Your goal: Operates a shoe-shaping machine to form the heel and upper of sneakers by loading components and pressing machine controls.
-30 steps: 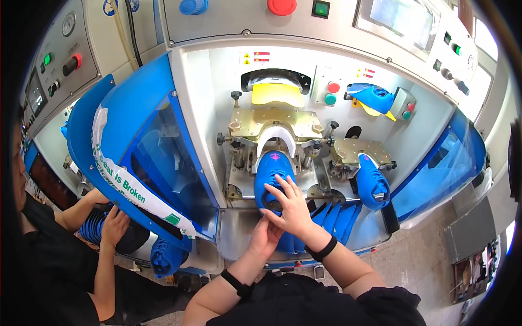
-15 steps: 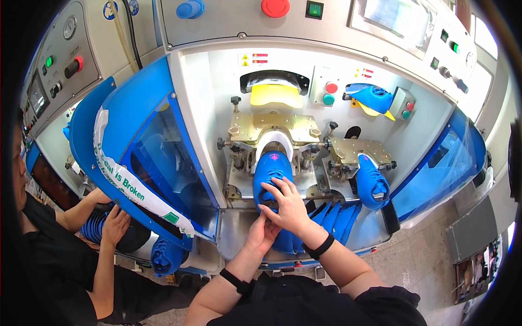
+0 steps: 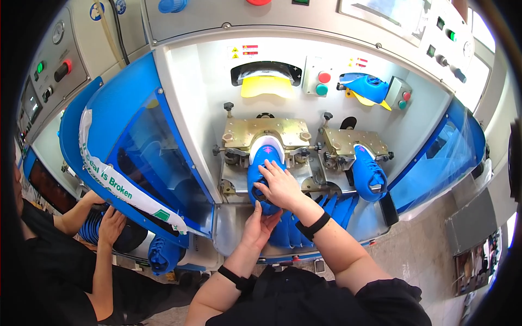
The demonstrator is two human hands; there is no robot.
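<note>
A blue shoe upper with a white toe sits on the left brass clamp station of a shoe machine. My right hand lies flat on top of it, fingers spread and pressing. My left hand cups the shoe's heel end from below. A second blue shoe upper sits on the right brass station, untouched.
Several blue shoe parts lie stacked on the machine's front ledge. A blue transparent guard door stands open on the left, another on the right. At lower left another person's hands handle blue shoes. Red and green buttons sit on the back panel.
My hands have stayed on the shoe; the right hand's fingers shifted slightly on top. The view has tilted a little.
</note>
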